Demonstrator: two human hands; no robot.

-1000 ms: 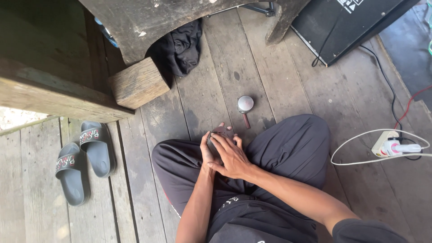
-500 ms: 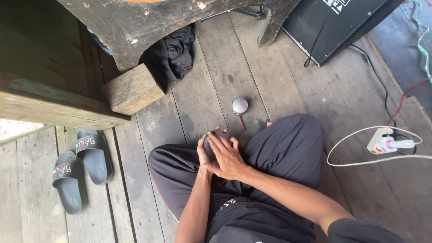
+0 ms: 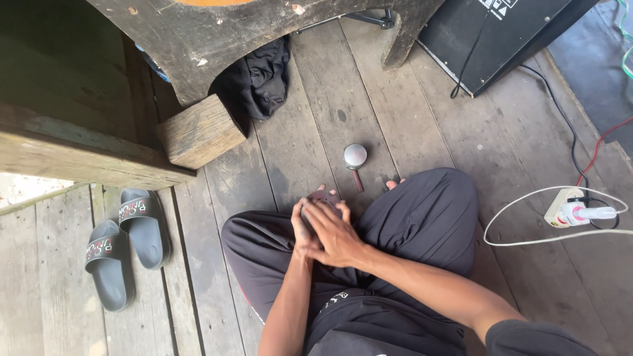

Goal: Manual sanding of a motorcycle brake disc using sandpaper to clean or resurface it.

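Note:
I sit cross-legged in dark trousers point(image 3: 422, 217) on a plank floor. Both hands meet over my lap. My left hand point(image 3: 304, 229) cups a small dark reddish object point(image 3: 325, 196) from the left side. My right hand point(image 3: 336, 232) lies across it from the right, fingers curled over its top. Most of the object is hidden under my fingers, so its kind is unclear. Just beyond my hands a small round silver-headed tool with a reddish handle point(image 3: 355, 159) lies on the boards, untouched.
A wooden block point(image 3: 201, 130) and a dark cloth point(image 3: 264, 76) lie under a heavy wooden bench point(image 3: 79, 142) at the far left. Grey slippers point(image 3: 125, 240) sit at left. A black speaker box point(image 3: 501, 33) stands at the far right, a power strip with white cable point(image 3: 573, 211) at right.
The view has shifted slightly, so everything sits a little lower and more to the left in frame. My hands stay clasped over the small object in my lap.

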